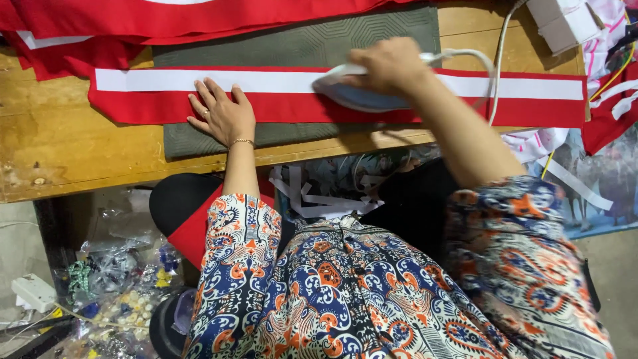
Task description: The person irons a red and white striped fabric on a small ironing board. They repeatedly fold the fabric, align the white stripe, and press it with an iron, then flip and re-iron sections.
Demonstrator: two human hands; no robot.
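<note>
On the wooden tabletop, a long red fabric strip lies across a grey-green padded mat, and a white band runs along the upper part of the strip from one end to the other. The right hand is clenched around the handle of a white and blue iron, which rests flat on the strip near its middle, over the white band. The white cord of the iron makes a loop beside the wrist and goes up toward the far edge of the tabletop. The left hand holds nothing; it lies flat and open on the red strip, with fingers spread, pressing the fabric down a short way to the left of the iron's tip.

More red cloth is piled at the far side, and a white box stands at the far right corner. Below the tabletop, plastic bags with small items lie on the floor.

The risks here look quite simple. The iron's tip points toward the left hand, so if it slides too far left, the fingers can be burned. If the iron stays too long in one place, the fabric or the white band may scorch. The cord loop lies near the strip and could catch on the arm and pull the band out of line.
</note>
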